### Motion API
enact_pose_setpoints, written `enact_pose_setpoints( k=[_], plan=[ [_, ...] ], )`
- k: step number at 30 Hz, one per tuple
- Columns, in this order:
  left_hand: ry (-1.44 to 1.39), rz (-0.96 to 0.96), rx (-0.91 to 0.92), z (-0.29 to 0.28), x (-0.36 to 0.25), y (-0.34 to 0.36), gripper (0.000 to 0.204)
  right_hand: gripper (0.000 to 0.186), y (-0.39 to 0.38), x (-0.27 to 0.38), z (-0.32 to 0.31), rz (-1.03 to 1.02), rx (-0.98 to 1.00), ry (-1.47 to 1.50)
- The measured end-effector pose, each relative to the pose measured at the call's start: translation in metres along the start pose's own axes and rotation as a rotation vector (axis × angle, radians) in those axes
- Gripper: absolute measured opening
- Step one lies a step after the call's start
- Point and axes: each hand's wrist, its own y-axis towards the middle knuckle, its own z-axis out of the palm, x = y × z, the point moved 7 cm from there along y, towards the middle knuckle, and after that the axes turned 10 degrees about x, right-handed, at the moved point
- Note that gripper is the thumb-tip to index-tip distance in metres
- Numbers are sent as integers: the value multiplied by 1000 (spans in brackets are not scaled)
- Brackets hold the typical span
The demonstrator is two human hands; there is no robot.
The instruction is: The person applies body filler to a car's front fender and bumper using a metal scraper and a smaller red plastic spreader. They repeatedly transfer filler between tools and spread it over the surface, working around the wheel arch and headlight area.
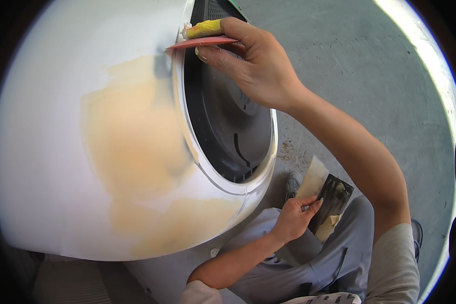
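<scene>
My right hand (248,66) grips a thin red spreader (182,44) between fingers and thumb, with its tip at the opening's edge on the white curved panel (45,152). A yellow wrap (203,28) covers my index finger. Beige filler patches (131,137) and a small grey smudge mark the panel. Lower down, my left hand (301,215) holds a pale translucent scraper (310,177) and a dark, smeared flat board (329,202) with beige paste (330,223) near its lower end.
A dark oval recess (218,126) with a white rim sits in the panel. My bent legs (354,248) and a grey shoe (293,184) are below, on a grey concrete floor (370,61). A bright strip runs along the right side.
</scene>
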Motion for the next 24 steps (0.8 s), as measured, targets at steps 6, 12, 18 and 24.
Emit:
enact_pose_setpoints(
  k=[6, 12, 18, 24],
  plan=[
    [-1, 10, 6, -2, -13, -4, 35, 26, 7, 0, -4, 74, 17, 23],
    [52, 3, 3, -4, -14, -3, 37, 26, -10, 13, 3, -53, 52, 234],
    [74, 59, -47, -4, -18, -1, 35, 35, -35, 41, 3, -357, 90, 74],
    [80, 113, -42, -5, -8, 3, 31, 42, -65, 50, 23, -412, 202, 112]
  ],
)
